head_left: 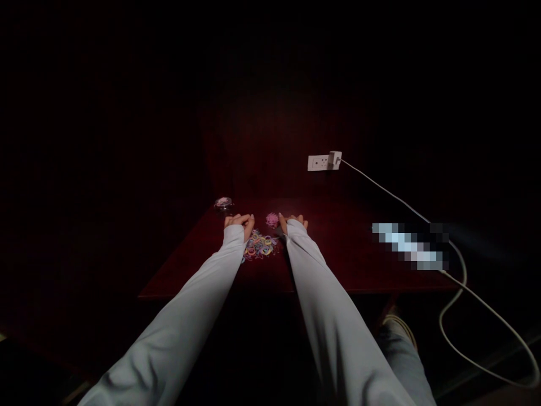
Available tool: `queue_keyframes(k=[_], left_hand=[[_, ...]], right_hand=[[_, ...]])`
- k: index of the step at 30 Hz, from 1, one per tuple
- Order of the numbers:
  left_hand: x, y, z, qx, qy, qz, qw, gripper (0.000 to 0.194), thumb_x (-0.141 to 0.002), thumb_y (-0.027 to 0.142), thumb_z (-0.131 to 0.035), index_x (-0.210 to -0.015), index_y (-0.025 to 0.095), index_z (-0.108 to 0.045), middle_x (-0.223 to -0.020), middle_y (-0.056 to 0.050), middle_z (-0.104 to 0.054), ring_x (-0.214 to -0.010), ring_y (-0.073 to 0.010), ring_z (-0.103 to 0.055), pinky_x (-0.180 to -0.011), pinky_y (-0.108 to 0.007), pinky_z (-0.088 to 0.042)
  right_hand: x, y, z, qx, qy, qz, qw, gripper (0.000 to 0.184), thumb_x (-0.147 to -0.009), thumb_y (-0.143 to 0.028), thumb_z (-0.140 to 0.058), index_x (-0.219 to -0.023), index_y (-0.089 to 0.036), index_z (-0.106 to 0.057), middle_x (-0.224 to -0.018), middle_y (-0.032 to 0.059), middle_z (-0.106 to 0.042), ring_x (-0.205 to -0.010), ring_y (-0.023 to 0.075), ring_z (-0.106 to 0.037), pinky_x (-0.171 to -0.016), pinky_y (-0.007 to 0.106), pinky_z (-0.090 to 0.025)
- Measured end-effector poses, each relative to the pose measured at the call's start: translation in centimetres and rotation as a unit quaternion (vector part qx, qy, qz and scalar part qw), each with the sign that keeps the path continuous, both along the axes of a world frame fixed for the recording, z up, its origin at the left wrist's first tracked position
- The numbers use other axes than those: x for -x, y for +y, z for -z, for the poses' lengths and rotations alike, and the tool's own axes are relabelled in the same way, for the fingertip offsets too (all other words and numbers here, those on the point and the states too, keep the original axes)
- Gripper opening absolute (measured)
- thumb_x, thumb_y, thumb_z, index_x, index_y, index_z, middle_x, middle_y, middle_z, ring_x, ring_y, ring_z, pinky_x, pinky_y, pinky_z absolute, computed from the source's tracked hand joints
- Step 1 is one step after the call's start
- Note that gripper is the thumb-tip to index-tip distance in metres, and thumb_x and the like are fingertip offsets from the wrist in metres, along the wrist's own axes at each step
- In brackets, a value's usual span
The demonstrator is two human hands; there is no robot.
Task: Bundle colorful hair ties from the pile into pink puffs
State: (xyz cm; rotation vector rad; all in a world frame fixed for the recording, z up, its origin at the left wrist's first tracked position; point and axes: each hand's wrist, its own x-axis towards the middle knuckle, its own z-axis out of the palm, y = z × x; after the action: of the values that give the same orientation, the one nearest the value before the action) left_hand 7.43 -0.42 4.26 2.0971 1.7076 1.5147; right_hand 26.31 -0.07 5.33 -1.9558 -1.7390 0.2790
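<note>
A loose heap of multicoloured small elastic bands lies on the dark red table between my forearms. Just behind it is a smaller bunch of pink bands. My left hand is at the heap's left side with its fingers curled and closed; anything in them is too small to make out. To the right of the pink bunch, my right hand is also closed, thumb toward the bunch. What it may hold is hidden. Long light grey sleeves cover both wrists.
A small clear round container with something pinkish stands at the table's back left. On the wall, a white socket holds a charger. Its white cable runs to a pixelated device on the right of the table.
</note>
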Motion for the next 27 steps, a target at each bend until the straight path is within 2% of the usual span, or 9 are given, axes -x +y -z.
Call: queue_keyframes(k=[5, 10, 11, 13, 16, 19, 23, 25, 27], left_hand=[[0.0, 0.1, 0.0, 0.0, 0.008, 0.003, 1.0, 0.044, -0.096, 0.024, -0.063, -0.054, 0.023, -0.051, -0.055, 0.001, -0.052, -0.071, -0.0209, -0.055, -0.088, -0.039, -0.041], [0.0, 0.1, 0.5, 0.005, 0.019, 0.008, 1.0, 0.043, -0.095, 0.024, -0.065, -0.054, 0.023, -0.052, -0.059, 0.001, -0.055, -0.07, -0.0206, -0.054, -0.091, -0.039, -0.041], [0.0, 0.2, 0.7, 0.007, 0.031, 0.018, 0.999, 0.041, -0.095, 0.024, -0.066, -0.055, 0.023, -0.053, -0.06, 0.001, -0.056, -0.071, -0.0207, -0.054, -0.091, -0.039, -0.041], [0.0, 0.2, 1.1, 0.011, 0.072, 0.056, 0.996, 0.036, -0.093, 0.026, -0.067, -0.059, 0.024, -0.058, -0.06, 0.001, -0.057, -0.071, -0.0209, -0.056, -0.092, -0.039, -0.041], [0.1, 0.0, 1.3, 0.0, 0.142, 0.125, 0.982, 0.019, -0.091, 0.028, -0.068, -0.073, 0.025, -0.066, -0.066, 0.002, -0.063, -0.078, -0.0218, -0.061, -0.092, -0.038, -0.041], [0.4, -0.4, 0.9, -0.027, 0.164, 0.15, 0.975, 0.011, -0.095, 0.03, -0.063, -0.096, 0.025, -0.074, -0.087, -0.002, -0.074, -0.093, -0.024, -0.067, -0.09, -0.037, -0.041], [0.9, -0.8, 0.4, -0.024, 0.18, 0.161, 0.97, 0.022, -0.099, 0.032, -0.059, -0.111, 0.026, -0.077, -0.113, -0.005, -0.08, -0.108, -0.0264, -0.068, -0.096, -0.038, -0.042], [1.0, -0.9, 0.4, -0.021, 0.207, 0.184, 0.961, 0.023, -0.101, 0.033, -0.059, -0.11, 0.027, -0.08, -0.119, -0.005, -0.08, -0.111, -0.0263, -0.068, -0.098, -0.039, -0.042], [1.2, -0.8, 0.7, -0.019, 0.233, 0.214, 0.948, 0.025, -0.103, 0.033, -0.058, -0.109, 0.028, -0.082, -0.119, -0.003, -0.081, -0.11, -0.0253, -0.067, -0.099, -0.039, -0.042]], right_hand=[[0.6, 0.1, 1.1, 0.005, -0.022, 0.006, 1.0, 0.05, -0.114, -0.045, -0.041, -0.123, -0.026, -0.086, -0.146, 0.0147, -0.072, -0.145, 0.0391, -0.051, -0.12, 0.053, -0.038], [-0.5, -0.5, -0.9, -0.045, 0.046, -0.003, 0.998, 0.049, -0.113, -0.044, -0.044, -0.113, -0.025, -0.089, -0.128, 0.0142, -0.08, -0.136, 0.0383, -0.06, -0.118, 0.054, -0.041], [-1.2, -0.8, -1.5, -0.01, 0.064, -0.019, 0.998, 0.049, -0.113, -0.042, -0.045, -0.106, -0.025, -0.09, -0.117, 0.0124, -0.082, -0.129, 0.0366, -0.065, -0.116, 0.052, -0.043], [-2.9, -1.4, -2.5, 0.018, 0.085, -0.058, 0.994, 0.044, -0.109, -0.04, -0.052, -0.091, -0.026, -0.09, -0.09, 0.0064, -0.082, -0.097, 0.028, -0.074, -0.098, 0.041, -0.054], [-5.5, -2.0, -3.7, 0.089, 0.13, -0.145, 0.977, 0.021, -0.087, -0.014, -0.075, -0.071, -0.022, -0.087, -0.069, 0.0029, -0.076, -0.071, 0.0212, -0.07, -0.078, 0.035, -0.055], [-6.9, -1.9, -4.4, 0.131, 0.12, -0.147, 0.973, 0.029, -0.066, 0.004, -0.077, -0.054, -0.023, -0.079, -0.057, -0.0012, -0.07, -0.057, 0.0167, -0.064, -0.067, 0.032, -0.053], [-5.6, -1.2, -4.6, 0.126, 0.088, -0.147, 0.977, 0.026, -0.066, -0.002, -0.081, -0.054, -0.025, -0.078, -0.058, -0.0007, -0.071, -0.059, 0.0184, -0.069, -0.065, 0.03, -0.055], [-4.2, -0.9, -4.4, 0.173, 0.018, -0.12, 0.977, 0.019, -0.068, -0.007, -0.084, -0.06, -0.024, -0.081, -0.063, 0.0014, -0.074, -0.066, 0.0218, -0.074, -0.067, 0.03, -0.058], [-2.8, -0.5, -4.1, 0.204, -0.015, -0.12, 0.971, 0.017, -0.071, -0.01, -0.082, -0.077, -0.025, -0.087, -0.074, 0.0017, -0.08, -0.076, 0.0218, -0.078, -0.071, 0.026, -0.06]])
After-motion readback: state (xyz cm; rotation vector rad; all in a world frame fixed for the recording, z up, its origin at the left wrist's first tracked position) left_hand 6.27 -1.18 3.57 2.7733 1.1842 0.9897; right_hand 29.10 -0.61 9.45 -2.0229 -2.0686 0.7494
